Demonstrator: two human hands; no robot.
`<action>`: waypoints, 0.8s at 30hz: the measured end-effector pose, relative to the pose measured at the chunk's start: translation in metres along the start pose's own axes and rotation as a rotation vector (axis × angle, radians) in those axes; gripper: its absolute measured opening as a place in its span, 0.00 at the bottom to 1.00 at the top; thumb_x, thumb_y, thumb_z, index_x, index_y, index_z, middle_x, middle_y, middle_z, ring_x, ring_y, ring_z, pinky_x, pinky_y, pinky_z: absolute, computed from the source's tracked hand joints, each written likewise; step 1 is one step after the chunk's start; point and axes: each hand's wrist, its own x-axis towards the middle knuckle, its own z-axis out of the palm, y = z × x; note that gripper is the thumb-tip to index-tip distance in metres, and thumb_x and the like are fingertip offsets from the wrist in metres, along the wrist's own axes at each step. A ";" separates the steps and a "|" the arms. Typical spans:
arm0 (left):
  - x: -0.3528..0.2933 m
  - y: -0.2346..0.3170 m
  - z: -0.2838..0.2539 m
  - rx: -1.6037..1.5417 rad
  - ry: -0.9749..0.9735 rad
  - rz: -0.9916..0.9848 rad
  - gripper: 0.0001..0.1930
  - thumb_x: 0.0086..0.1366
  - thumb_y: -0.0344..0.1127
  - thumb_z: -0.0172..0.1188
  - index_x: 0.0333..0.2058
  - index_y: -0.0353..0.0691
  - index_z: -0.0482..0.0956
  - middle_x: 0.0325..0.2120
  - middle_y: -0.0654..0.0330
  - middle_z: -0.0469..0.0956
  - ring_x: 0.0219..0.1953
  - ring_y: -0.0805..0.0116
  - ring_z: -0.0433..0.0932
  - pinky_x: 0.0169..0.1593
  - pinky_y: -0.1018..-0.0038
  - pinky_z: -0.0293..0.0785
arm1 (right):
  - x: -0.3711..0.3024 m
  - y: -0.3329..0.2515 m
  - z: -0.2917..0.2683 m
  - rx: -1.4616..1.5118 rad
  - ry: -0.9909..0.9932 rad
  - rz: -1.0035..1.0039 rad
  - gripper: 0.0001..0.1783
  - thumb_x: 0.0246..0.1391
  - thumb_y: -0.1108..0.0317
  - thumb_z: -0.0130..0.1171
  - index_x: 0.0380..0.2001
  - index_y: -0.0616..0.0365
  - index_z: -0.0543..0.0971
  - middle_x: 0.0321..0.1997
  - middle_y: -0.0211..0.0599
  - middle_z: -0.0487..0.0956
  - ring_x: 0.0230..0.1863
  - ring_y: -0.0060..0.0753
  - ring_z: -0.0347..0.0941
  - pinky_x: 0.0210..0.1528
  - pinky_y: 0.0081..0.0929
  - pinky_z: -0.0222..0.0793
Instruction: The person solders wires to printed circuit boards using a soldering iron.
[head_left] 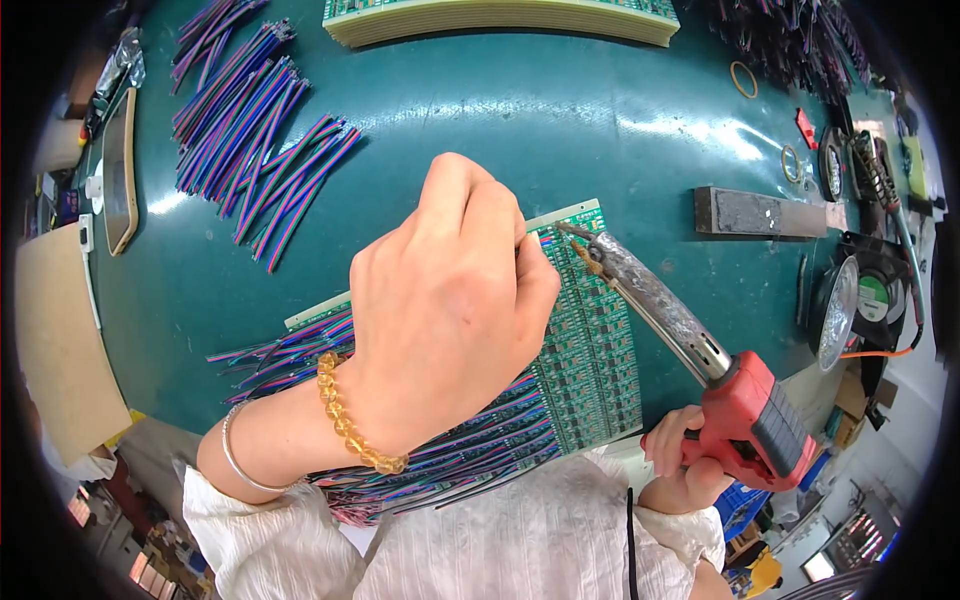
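My left hand [455, 290] is closed in a pinch over a green circuit board panel [590, 350]. Short coloured ends of a ribbon wire [546, 238] peek out past its thumb; the rest is hidden by the hand. In my right hand [685, 455], at the lower right, is a soldering gun [752, 420] with a red and black handle. Its tip meets the panel's upper edge, close to the ribbon wire's ends. Rows of ribbon wires [470, 440] lie across the panel's left part, beneath my left wrist.
Loose bundles of ribbon wires [240, 120] lie at the far left, near a phone [121, 170]. A stack of circuit boards [500, 25] stands at the back. On the right are a dark grey block [760, 213], a metal dish [838, 312], a fan [880, 298] and rubber bands [743, 80].
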 end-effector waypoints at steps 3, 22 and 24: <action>0.000 -0.001 -0.001 -0.021 -0.008 0.014 0.07 0.52 0.23 0.61 0.25 0.35 0.71 0.29 0.55 0.71 0.24 0.58 0.75 0.27 0.67 0.71 | 0.000 -0.010 0.013 -0.042 0.181 0.083 0.40 0.51 0.39 0.62 0.50 0.67 0.69 0.11 0.25 0.66 0.11 0.21 0.60 0.16 0.22 0.59; 0.002 0.005 -0.004 -0.045 -0.055 -0.052 0.07 0.53 0.24 0.63 0.26 0.34 0.73 0.30 0.55 0.72 0.27 0.59 0.76 0.30 0.68 0.72 | -0.023 0.005 -0.011 -0.158 0.156 0.062 0.38 0.48 0.40 0.64 0.47 0.65 0.71 0.11 0.25 0.66 0.12 0.23 0.62 0.17 0.23 0.60; 0.004 0.004 -0.006 -0.056 -0.078 -0.056 0.06 0.53 0.24 0.64 0.26 0.34 0.73 0.30 0.55 0.72 0.27 0.59 0.76 0.30 0.69 0.72 | -0.035 0.012 -0.020 -0.222 0.194 0.055 0.38 0.48 0.40 0.64 0.47 0.65 0.71 0.12 0.25 0.66 0.12 0.23 0.62 0.17 0.23 0.60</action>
